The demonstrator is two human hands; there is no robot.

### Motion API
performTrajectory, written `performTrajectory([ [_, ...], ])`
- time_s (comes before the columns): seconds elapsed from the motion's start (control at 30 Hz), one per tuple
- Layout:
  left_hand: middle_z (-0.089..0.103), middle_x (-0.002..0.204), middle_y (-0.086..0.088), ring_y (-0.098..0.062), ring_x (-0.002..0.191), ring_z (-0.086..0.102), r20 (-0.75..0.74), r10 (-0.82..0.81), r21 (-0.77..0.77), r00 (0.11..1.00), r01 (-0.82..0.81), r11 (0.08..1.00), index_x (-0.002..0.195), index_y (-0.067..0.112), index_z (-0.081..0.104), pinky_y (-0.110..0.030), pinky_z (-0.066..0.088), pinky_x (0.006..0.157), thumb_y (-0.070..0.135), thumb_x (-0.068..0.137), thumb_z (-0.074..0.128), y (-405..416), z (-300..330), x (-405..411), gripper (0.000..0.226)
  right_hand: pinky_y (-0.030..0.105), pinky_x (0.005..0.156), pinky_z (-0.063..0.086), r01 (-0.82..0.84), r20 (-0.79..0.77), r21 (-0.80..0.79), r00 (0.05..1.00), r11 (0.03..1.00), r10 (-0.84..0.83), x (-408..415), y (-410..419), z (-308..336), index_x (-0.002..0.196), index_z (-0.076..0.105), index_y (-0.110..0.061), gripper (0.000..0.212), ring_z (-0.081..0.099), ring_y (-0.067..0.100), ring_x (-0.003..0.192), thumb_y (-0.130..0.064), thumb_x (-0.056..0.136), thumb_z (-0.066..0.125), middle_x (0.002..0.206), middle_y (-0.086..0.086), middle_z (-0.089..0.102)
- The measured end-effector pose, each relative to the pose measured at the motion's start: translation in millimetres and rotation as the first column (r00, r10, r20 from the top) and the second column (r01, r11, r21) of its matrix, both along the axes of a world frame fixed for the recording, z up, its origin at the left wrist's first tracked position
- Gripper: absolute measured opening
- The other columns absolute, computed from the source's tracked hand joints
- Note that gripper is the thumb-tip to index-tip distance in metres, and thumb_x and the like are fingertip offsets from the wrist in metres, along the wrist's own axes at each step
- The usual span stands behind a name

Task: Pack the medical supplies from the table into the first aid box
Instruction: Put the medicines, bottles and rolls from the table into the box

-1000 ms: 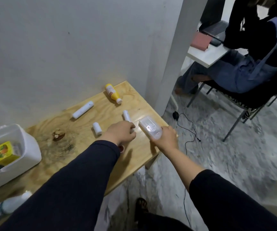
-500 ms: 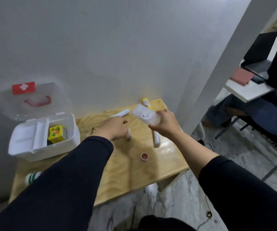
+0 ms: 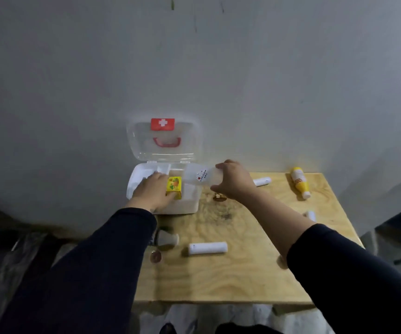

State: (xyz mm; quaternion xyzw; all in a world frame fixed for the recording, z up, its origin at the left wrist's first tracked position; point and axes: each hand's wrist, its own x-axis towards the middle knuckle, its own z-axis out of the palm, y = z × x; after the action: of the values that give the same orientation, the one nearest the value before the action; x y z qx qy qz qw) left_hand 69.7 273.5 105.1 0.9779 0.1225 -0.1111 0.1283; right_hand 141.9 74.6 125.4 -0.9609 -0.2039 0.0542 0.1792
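Note:
The white first aid box (image 3: 182,205) stands open at the table's back left, its clear lid (image 3: 144,143) with a red cross label leaning on the wall. A yellow carton (image 3: 174,186) lies inside it. My left hand (image 3: 151,192) rests flat in the box, fingers spread, thumb against the carton. My right hand (image 3: 233,183) grips a translucent white case (image 3: 200,177) with a small red mark, holding it just above the box's right side. On the table lie a yellow bottle (image 3: 299,182), a white tube (image 3: 207,248), a second tube (image 3: 263,181) and a small white roll (image 3: 311,215).
The plywood table (image 3: 242,280) stands against a grey wall. A white bottle (image 3: 167,239) lies by my left sleeve, with a small red cap (image 3: 156,257) close to it. A brown scrap (image 3: 218,197) sits under my right wrist. Marble floor shows below the front edge.
My view swung left onto the box. My right hand lifted the translucent case from the table's right end and carried it left over the box. My left hand moved from the table into the box.

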Motion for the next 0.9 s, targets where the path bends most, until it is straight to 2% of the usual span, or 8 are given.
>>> performTrajectory([
  [0.07,0.041,0.146,-0.011,-0.031,0.136,0.037,-0.029,0.015,0.003,0.999,-0.015,1.000,0.138,0.009,0.044,-0.043,0.031,0.112,0.043,0.093,0.054,16.9,-7.8,-3.8,0.057,0.036,0.092,0.046,-0.040,0.024,-0.056,0.999,0.998,0.042,1.2,21.3,-5.3,0.117,0.062,-0.007,0.045,0.051,0.029,0.112,-0.025,0.076,0.070,0.116,0.012,0.059],
  [0.13,0.034,0.152,-0.009,-0.028,0.142,0.029,-0.051,-0.003,0.012,0.999,0.003,1.000,0.142,0.008,0.038,-0.043,0.026,0.115,0.049,0.092,0.053,32.6,-15.7,-4.8,0.067,0.034,0.088,0.045,-0.060,0.041,-0.108,0.997,0.992,0.065,4.1,40.3,-10.9,0.112,0.062,-0.006,0.037,0.049,0.029,0.110,-0.020,0.078,0.066,0.113,0.012,0.058],
  [0.3,0.032,0.153,-0.006,-0.027,0.139,0.033,-0.063,-0.052,-0.033,0.997,0.050,0.998,0.147,0.011,0.031,-0.038,0.028,0.113,0.058,0.088,0.053,53.7,-29.8,-5.9,0.078,0.028,0.077,0.039,-0.053,0.013,-0.169,0.998,0.984,0.056,11.4,77.6,-28.4,0.101,0.061,-0.003,0.020,0.048,0.027,0.108,-0.005,0.082,0.059,0.112,0.013,0.057],
  [0.4,0.040,0.147,-0.003,-0.026,0.132,0.042,-0.018,-0.068,-0.049,0.998,0.067,0.997,0.144,0.016,0.034,-0.040,0.038,0.106,0.065,0.083,0.055,61.0,-35.2,-4.0,0.081,0.027,0.078,0.040,-0.067,-0.030,-0.166,0.998,0.984,0.063,16.7,94.0,-38.9,0.099,0.061,-0.002,0.018,0.051,0.028,0.106,-0.002,0.081,0.059,0.111,0.014,0.059],
  [0.5,0.043,0.146,-0.002,-0.025,0.130,0.044,-0.012,-0.086,-0.022,0.996,0.085,0.996,0.143,0.017,0.036,-0.040,0.041,0.103,0.070,0.079,0.056,66.6,-36.0,0.1,0.085,0.029,0.087,0.046,-0.057,-0.067,-0.142,0.997,0.988,0.048,24.7,106.1,-50.7,0.108,0.061,-0.001,0.027,0.054,0.028,0.110,0.000,0.081,0.061,0.118,0.014,0.058],
  [0.63,0.046,0.143,0.000,-0.022,0.126,0.047,-0.001,-0.106,0.008,0.994,0.106,0.994,0.139,0.017,0.041,-0.037,0.044,0.097,0.072,0.078,0.054,69.0,-38.2,2.9,0.083,0.032,0.099,0.045,-0.057,-0.148,-0.103,0.988,0.993,0.041,28.3,118.2,-65.5,0.124,0.056,0.000,0.046,0.052,0.028,0.119,-0.007,0.080,0.068,0.131,0.014,0.050],
  [0.8,0.045,0.143,0.001,-0.022,0.127,0.046,0.005,-0.118,0.033,0.993,0.118,0.992,0.141,0.018,0.041,-0.038,0.044,0.098,0.075,0.078,0.050,70.8,-42.3,4.3,0.085,0.034,0.094,0.050,0.009,-0.198,-0.003,0.980,1.000,-0.010,20.8,137.1,-77.7,0.135,0.048,-0.008,0.060,0.060,0.028,0.107,-0.015,0.081,0.072,0.139,0.007,0.038],
  [0.9,0.046,0.143,0.001,-0.023,0.127,0.046,0.005,-0.121,0.038,0.993,0.120,0.992,0.141,0.017,0.040,-0.038,0.044,0.099,0.075,0.078,0.050,70.9,-44.1,4.6,0.086,0.034,0.093,0.050,0.027,-0.212,0.043,0.977,0.999,-0.017,19.9,140.0,-78.4,0.139,0.046,-0.012,0.062,0.061,0.027,0.105,-0.019,0.082,0.071,0.140,0.006,0.037],
])
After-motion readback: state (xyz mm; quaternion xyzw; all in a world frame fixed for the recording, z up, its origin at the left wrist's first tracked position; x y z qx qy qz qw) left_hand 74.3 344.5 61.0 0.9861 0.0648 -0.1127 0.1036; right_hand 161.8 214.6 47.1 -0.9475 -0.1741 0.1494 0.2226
